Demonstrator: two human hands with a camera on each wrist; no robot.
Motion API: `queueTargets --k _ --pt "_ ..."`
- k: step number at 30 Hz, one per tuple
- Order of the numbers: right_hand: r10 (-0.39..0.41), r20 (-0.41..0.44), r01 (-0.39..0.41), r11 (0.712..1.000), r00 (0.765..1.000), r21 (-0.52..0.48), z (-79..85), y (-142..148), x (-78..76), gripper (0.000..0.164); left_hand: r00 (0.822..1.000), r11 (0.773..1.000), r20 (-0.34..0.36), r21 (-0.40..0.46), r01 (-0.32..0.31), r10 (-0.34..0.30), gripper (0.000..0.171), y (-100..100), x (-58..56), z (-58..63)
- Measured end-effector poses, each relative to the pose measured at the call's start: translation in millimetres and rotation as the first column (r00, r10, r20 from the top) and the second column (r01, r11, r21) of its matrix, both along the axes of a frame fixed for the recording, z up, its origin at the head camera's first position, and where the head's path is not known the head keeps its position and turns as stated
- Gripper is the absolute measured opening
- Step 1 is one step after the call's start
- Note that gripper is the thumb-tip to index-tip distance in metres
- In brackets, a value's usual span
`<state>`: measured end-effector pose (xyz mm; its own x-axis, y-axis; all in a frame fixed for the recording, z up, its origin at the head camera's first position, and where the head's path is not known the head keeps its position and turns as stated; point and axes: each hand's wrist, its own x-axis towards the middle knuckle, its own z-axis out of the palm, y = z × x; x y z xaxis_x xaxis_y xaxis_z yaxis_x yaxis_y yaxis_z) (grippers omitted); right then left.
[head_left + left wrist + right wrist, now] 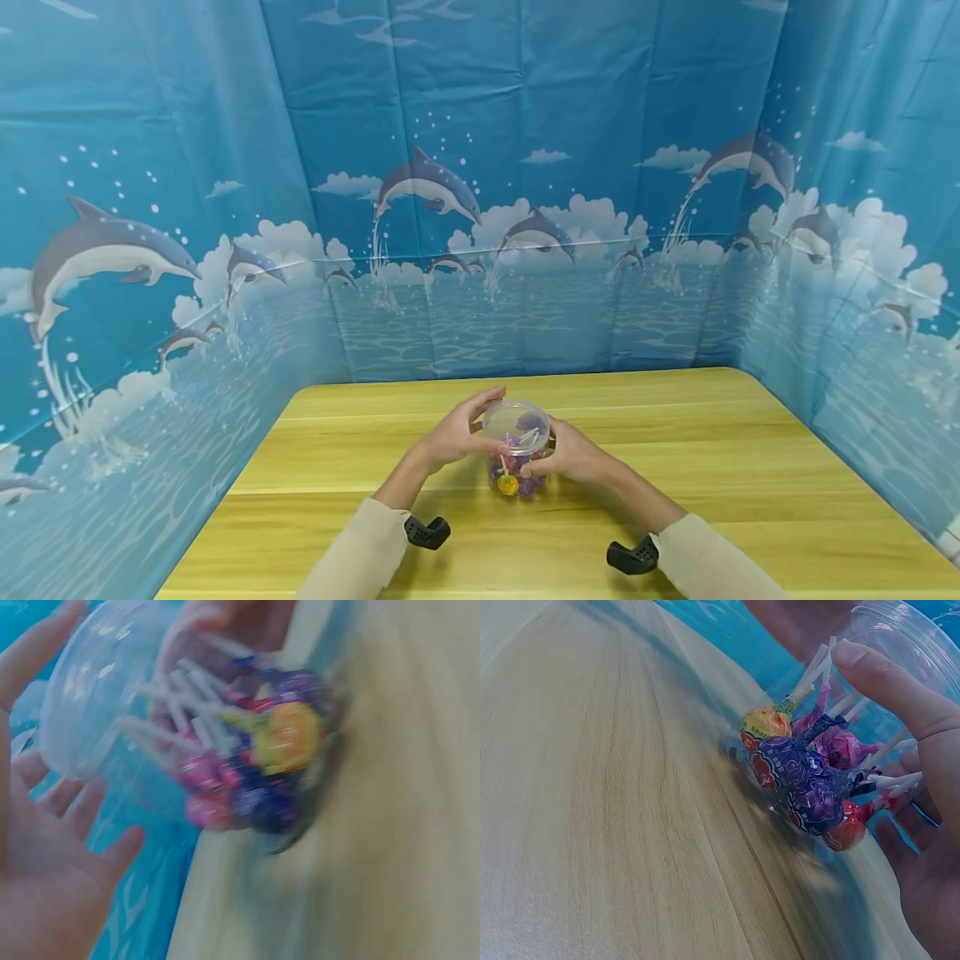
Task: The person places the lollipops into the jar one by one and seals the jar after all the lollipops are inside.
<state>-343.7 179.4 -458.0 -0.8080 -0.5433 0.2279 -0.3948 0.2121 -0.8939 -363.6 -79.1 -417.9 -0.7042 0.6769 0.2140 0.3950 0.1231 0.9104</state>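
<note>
A clear round plastic jar (517,450) with a see-through lid (513,423) stands on the table between both hands. Wrapped lollipops with white sticks fill its lower part, among them a yellow one (768,726), purple ones (814,791) and a red one (847,829). My right hand (576,454) grips the jar's side, thumb in front and fingers behind. On the other side, my left hand (456,433) is spread around the lid's edge, its fingers loosely bent (52,862) beside the clear plastic in the blurred left wrist view.
The yellow wood-grain table (337,475) has rounded far corners. A blue curtain (600,100) printed with dolphins and clouds hangs behind the table and along both sides. Black wrist mounts (427,532) stick out below the light sleeves (360,546).
</note>
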Motion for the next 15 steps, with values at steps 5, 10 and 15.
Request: queueTargets --k 5,10,15 --pt "0.001 -0.005 -0.001 1.0 1.0 0.005 -2.1 0 0.4 0.079 0.986 0.99 -0.087 0.015 -0.139 0.14 0.095 5 10.5 -9.3" --pt "0.0 0.008 0.0 1.0 1.0 0.006 -1.5 0 1.9 0.078 0.992 0.992 -0.022 0.044 -0.121 0.122 0.086 5 9.6 -11.3" --pt "-0.005 0.0 0.005 1.0 1.0 0.006 0.4 0 2.7 0.079 0.994 0.996 0.109 0.089 0.004 -0.014 0.081 -1 1.6 -12.3"
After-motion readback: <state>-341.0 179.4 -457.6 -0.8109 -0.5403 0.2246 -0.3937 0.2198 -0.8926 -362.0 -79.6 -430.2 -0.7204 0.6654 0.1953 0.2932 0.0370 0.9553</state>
